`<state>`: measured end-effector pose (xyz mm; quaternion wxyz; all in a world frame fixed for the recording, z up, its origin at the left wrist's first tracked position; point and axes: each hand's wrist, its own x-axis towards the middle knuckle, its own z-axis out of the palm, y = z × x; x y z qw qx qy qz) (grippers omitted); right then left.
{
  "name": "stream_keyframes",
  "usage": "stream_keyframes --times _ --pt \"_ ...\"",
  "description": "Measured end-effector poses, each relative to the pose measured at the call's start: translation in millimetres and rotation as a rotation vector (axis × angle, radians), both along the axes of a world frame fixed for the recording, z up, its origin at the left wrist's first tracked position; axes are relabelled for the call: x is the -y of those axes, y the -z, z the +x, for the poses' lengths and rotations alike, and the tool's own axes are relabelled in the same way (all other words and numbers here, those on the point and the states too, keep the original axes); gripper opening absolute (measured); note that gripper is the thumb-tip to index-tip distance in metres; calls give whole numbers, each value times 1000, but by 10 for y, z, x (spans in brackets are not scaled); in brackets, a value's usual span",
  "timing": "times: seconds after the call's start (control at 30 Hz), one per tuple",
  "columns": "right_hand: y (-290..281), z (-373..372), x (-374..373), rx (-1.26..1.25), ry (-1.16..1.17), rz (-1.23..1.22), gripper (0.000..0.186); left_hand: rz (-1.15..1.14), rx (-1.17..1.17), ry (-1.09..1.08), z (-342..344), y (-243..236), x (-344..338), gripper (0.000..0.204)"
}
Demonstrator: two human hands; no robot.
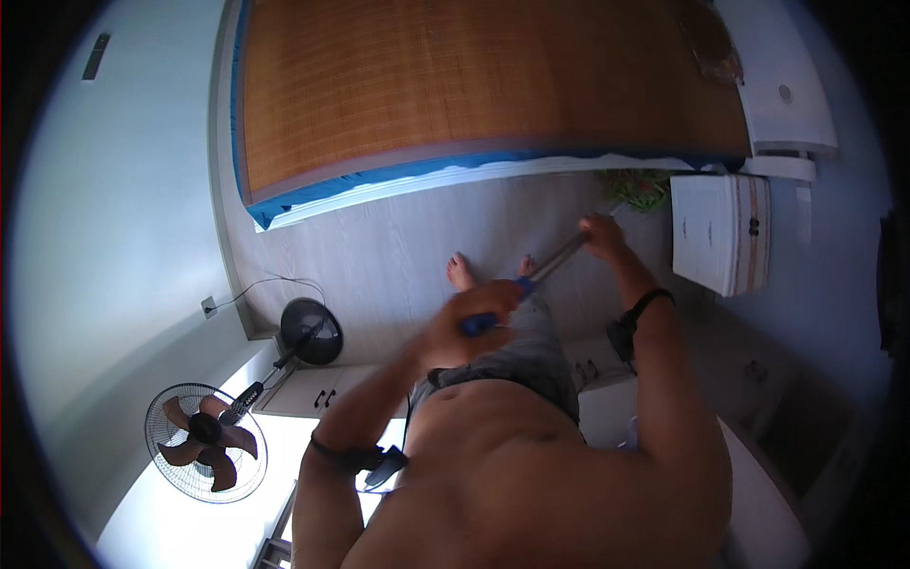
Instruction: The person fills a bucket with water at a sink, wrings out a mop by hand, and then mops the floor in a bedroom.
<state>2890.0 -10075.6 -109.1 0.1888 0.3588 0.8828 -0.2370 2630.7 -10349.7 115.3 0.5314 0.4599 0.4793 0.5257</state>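
Observation:
A long-handled pole [559, 259], thin and pale with a blue grip [481, 324], slants across in front of my body. My left hand [466, 318], somewhat blurred, is closed around the blue grip end. Farther up and to the right, my right hand [602, 237] is wrapped around the pole's thin shaft. Beyond that hand the shaft points to a bushy green and red bundle [646, 190] on the floor by the bed. Whether this bundle is the pole's head or a separate thing, I cannot tell.
Ahead lies a bed with a brown woven mat [455, 85] and a blue edge. A white cabinet [706, 232] stands at the right. To the left are a standing fan [207, 431], its round black base [311, 332] and a cable [275, 278]. My feet [460, 272] are on the floor.

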Motion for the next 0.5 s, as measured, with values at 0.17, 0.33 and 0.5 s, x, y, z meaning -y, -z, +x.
stream_keyframes --times 0.17,0.33,0.5 --pt "-401 -1403 1378 -368 -218 -240 13 0 -219 -188 -1302 -991 1225 21" --pt "-1490 -2940 2809 -714 -276 -722 9 186 -465 -213 -1565 -2656 1509 8" --pt "-1557 -3479 3200 -698 -521 -955 13 224 -647 -251 -926 -2837 1313 10"
